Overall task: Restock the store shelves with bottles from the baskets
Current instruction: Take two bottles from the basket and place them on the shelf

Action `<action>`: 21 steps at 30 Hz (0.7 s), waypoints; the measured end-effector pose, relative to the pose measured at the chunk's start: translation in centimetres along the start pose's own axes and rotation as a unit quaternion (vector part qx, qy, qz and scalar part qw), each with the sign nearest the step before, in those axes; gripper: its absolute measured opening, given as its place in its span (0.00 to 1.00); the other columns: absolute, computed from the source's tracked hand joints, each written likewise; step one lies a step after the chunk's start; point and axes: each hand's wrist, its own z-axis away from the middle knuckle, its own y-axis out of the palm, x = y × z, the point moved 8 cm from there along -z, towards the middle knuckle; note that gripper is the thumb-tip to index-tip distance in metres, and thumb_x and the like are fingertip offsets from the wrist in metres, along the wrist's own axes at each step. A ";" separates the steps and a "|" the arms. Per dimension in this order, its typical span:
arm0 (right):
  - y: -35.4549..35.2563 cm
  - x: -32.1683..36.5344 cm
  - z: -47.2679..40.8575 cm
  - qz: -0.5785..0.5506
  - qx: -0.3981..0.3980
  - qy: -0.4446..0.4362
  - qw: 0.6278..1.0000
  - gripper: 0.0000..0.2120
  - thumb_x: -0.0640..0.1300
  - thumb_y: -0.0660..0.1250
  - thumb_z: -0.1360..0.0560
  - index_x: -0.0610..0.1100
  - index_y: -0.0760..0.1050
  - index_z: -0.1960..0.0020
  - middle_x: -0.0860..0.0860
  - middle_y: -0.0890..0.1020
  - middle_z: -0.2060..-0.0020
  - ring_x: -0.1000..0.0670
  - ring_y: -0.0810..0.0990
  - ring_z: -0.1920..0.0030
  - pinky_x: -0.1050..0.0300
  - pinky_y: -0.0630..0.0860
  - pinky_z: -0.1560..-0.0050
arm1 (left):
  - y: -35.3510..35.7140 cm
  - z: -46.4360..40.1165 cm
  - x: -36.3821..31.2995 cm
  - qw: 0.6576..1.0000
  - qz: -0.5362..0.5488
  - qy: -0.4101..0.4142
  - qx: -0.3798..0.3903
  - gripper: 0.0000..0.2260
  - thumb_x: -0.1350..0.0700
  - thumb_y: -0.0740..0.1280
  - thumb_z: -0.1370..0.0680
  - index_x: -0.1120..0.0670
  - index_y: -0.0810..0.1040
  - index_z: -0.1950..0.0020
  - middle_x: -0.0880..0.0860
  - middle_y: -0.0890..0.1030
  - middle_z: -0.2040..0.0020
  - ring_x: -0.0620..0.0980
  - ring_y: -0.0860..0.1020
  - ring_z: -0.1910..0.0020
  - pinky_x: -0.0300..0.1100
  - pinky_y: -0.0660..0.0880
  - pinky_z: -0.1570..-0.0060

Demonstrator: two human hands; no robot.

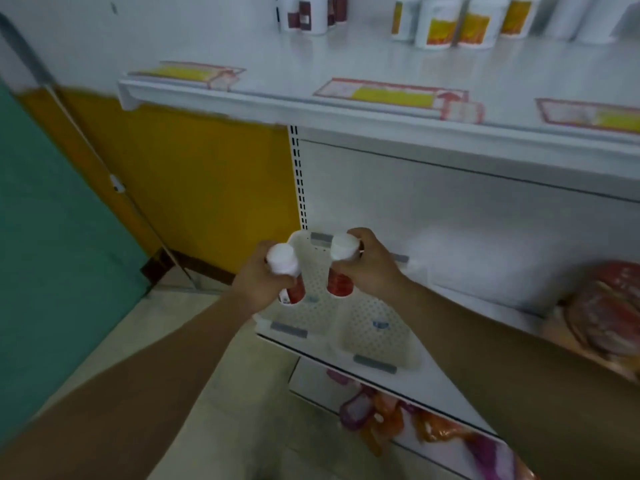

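My left hand [258, 284] grips a white-capped bottle with a red label [289, 271], held above the left white perforated basket [311, 265] on the middle shelf. A second bottle of the same kind [341, 268] is gripped just below its cap by my right hand [372, 263], also over that basket. Another white basket [377, 337] sits to the right and nearer me, with nothing visible inside. On the upper shelf [346, 109], white bottles with dark red labels [311, 13] and yellow-labelled bottles [460, 22] stand at the back.
Price tags [391, 93] lie along the upper shelf's front edge. Red packaged goods [609, 306] sit at the right of the middle shelf. Colourful packets [398, 420] fill the lowest shelf. A yellow and green wall [173, 185] and tiled floor are to the left.
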 end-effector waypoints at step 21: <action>6.5 -7.0 -11.8 0.250 -0.046 0.047 0.966 0.31 0.49 0.70 0.29 0.53 0.62 0.29 0.42 0.73 0.41 0.40 0.74 0.42 0.49 0.73 0.41 | 5.9 -15.8 7.1 0.979 -0.143 0.121 0.087 0.31 0.63 0.70 0.26 0.58 0.60 0.26 0.59 0.65 0.28 0.58 0.65 0.30 0.44 0.61 0.34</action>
